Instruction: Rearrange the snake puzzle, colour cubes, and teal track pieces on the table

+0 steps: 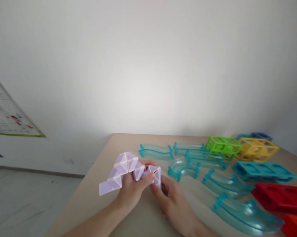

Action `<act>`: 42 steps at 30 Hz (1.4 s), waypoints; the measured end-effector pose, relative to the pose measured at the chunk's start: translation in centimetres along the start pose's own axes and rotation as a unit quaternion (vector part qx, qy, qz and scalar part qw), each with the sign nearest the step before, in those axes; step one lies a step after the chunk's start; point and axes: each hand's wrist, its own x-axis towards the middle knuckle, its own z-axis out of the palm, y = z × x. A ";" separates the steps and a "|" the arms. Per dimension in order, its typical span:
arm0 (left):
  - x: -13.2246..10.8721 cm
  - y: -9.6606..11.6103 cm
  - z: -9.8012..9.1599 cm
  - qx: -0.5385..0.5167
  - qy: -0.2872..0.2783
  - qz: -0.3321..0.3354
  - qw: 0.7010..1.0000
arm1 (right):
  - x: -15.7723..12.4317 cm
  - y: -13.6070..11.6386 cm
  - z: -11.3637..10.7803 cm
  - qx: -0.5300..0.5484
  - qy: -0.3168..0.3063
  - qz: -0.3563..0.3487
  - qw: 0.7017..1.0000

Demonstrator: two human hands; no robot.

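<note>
Between my two hands is a purple and white snake puzzle (126, 163), made of triangular wedge segments. Its free end bends out to the left and hangs over the back of my left hand (133, 187). The left fingers are wrapped round the middle segments, thumb on top. My right hand (171, 197) pinches the folded right end between thumb and curled fingers. Some of those fingers, and the parts of the puzzle under them, are hidden. Both hands are held above the front part of the table (94, 200).
Clear teal track pieces, a straight one (155, 151) and a curved one (247, 214) among them, lie to the right. Beyond stand block frames: green (223, 147), yellow (257, 149), teal (264, 171) and red (281, 197). A white wall (148, 65) rises behind the table.
</note>
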 end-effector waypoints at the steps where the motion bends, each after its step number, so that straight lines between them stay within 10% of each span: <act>1: 0.0 0.0 0.1 -0.023 -0.001 -0.008 1.000 | 0.0 -0.2 -0.2 -0.028 0.014 -0.017 0.999; 12: 0.2 0.2 0.1 -0.101 0.012 -0.047 0.994 | 0.0 0.4 -1.6 -0.251 0.101 -0.075 0.960; 21: 0.8 -0.2 -0.6 -0.091 0.019 -0.044 0.995 | 0.1 -0.1 -1.5 -0.009 0.003 -0.018 1.000; 29: 0.9 0.7 -0.8 -0.182 -0.010 -0.070 0.981 | -0.7 -1.2 -1.9 -0.180 0.068 -0.148 0.970; 33: 0.9 0.7 -1.3 -0.254 -0.080 -0.094 0.959 | -0.8 -0.7 -1.4 0.028 -0.040 -0.059 0.997; 37: 1.0 0.9 -1.7 -0.266 -0.145 -0.088 0.949 | -0.6 0.4 -0.6 0.303 -0.177 0.051 0.935; 42: 1.2 1.1 -2.1 -0.245 -0.191 -0.061 0.949 | -1.0 0.0 -0.4 0.353 -0.206 0.118 0.905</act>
